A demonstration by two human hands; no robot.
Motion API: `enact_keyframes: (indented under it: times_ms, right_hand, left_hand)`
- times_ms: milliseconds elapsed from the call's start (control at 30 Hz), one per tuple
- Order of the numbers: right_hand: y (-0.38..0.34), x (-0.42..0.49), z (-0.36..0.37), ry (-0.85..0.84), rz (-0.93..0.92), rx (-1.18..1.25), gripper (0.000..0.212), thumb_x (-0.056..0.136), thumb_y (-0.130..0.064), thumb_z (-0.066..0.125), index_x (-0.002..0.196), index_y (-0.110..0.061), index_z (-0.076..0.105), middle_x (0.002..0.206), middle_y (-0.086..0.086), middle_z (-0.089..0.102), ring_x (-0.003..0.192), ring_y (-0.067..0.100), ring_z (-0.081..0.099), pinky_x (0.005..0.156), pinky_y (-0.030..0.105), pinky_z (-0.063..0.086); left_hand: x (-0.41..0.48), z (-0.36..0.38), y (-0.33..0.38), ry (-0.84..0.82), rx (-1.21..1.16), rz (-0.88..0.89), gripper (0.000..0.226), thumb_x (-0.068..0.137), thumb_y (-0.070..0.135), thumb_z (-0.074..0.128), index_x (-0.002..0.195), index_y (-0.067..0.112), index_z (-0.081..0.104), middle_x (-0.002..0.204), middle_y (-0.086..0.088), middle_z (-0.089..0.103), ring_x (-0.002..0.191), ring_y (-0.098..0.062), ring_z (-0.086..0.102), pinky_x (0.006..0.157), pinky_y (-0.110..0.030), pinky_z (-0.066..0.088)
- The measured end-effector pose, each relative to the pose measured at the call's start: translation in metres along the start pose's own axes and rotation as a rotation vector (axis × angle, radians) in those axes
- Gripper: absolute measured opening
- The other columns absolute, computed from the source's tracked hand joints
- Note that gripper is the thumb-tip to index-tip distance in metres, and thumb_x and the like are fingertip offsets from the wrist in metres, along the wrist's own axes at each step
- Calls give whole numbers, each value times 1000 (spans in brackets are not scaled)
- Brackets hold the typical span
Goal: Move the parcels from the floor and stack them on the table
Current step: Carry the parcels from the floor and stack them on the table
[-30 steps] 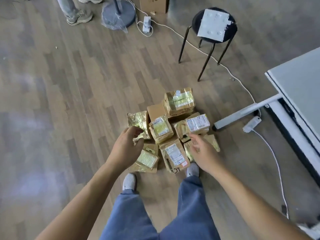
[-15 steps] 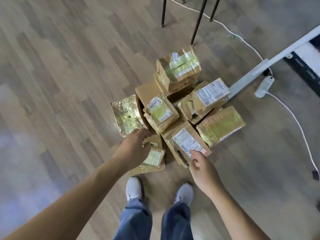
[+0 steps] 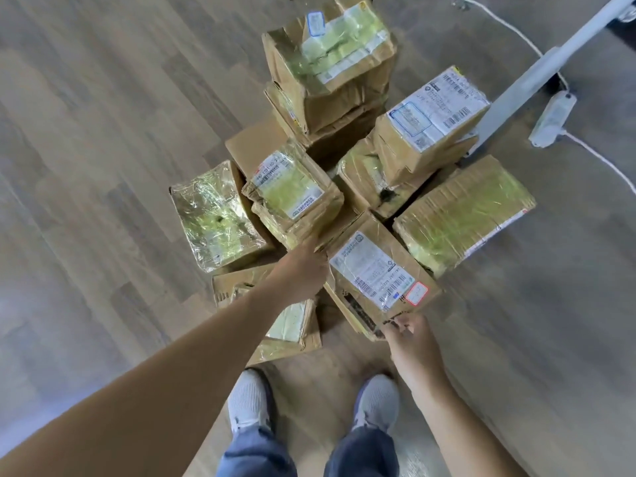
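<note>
While parcel (image 3: 375, 270) lies on floor (image 3: 103, 166) in pile, right hand (image 3: 416, 342) fingers (image 3: 401, 326) pinch its near corner; left hand (image 3: 303, 270) fingers hidden, state unclear. Risk: torn cardboard corner rips, parcel drops; neighbouring parcels (image 3: 292, 197) topple.

White power strip (image 3: 553, 118) on wood floor (image 3: 86, 139)

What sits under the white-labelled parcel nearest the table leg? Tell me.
A crumpled brown parcel with a dark stain lies under the white-labelled parcel; only its near part shows. The rest beneath is covered.
</note>
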State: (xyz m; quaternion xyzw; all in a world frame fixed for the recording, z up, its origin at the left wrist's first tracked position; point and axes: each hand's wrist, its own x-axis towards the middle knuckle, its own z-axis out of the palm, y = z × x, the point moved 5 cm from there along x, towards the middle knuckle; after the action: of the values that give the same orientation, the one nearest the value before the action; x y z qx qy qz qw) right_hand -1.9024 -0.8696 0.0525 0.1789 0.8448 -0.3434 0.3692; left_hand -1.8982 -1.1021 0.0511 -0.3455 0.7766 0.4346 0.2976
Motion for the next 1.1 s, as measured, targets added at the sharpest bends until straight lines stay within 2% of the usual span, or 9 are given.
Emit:
enact_keyframes:
  times_ms: [100,267,367,467,600,700,833,967,1100]
  right_hand:
    - [5,3,4,-44,73,149,13,87,-18,61,98,-22,55,104,-4,59,92,19,62,91,50,52]
    - [-6,-40,-29,34,53,254,17,84,-13,58,92,-28,55,88,-7,64,78,13,63,75,39,53]
    - [-30,-97,-72,97,-15,317,15,86,-17,60,93,-30,56,79,-17,67,68,-5,62,60,20,48]
    - [-67,-161,-120,165,-94,374,13,90,-21,63,91,-31,56,72,-17,65,61,-11,58,49,9,42]
    - [-129,-259,-195,231,-216,393,9,94,-27,57,102,-26,60,87,-8,65,67,-6,58,56,7,40]
    - [-166,-330,-254,318,-310,418,17,94,-29,57,110,-28,56,91,-16,62,75,-9,57,59,4,39]
    - [-191,-399,-322,410,-387,372,9,94,-41,54,102,-38,53,90,-15,61,73,-9,57,57,8,41]
    - [-192,-449,-394,553,-430,429,29,97,-39,48,97,-12,60,89,5,64,80,14,60,76,21,47]
    - [-172,-479,-474,725,-437,572,38,96,-48,44,79,-16,55,68,1,52,66,19,52,61,34,39]
  left_hand:
    - [3,6,-4,-10,-165,-80,54,87,18,46,139,30,42,88,8,56,59,-10,57,41,-17,42]
    - [-50,-11,9,116,-197,26,49,80,26,59,129,33,55,118,4,57,80,-12,61,56,-21,43]
    - [-119,-35,31,179,-184,85,48,82,26,59,129,36,54,118,9,55,72,7,58,46,-10,39]
    - [-192,-63,63,187,-251,165,50,84,30,65,132,29,51,120,7,54,90,4,57,62,-12,41]
    - [-292,-116,125,192,-324,284,58,79,47,70,130,26,49,99,12,62,85,0,60,63,-20,46]
    - [-354,-147,180,185,-348,364,39,83,48,65,115,26,60,85,18,66,71,5,63,55,-18,45]
    - [-410,-162,253,134,-338,456,30,87,49,58,90,21,68,73,1,68,62,-8,59,58,-30,45]
    - [-462,-157,328,112,-295,580,36,86,54,60,104,23,66,93,4,70,89,-20,64,83,-41,52]
    - [-520,-129,401,36,-429,761,36,79,58,63,100,29,65,93,8,71,90,-15,65,74,-34,50]
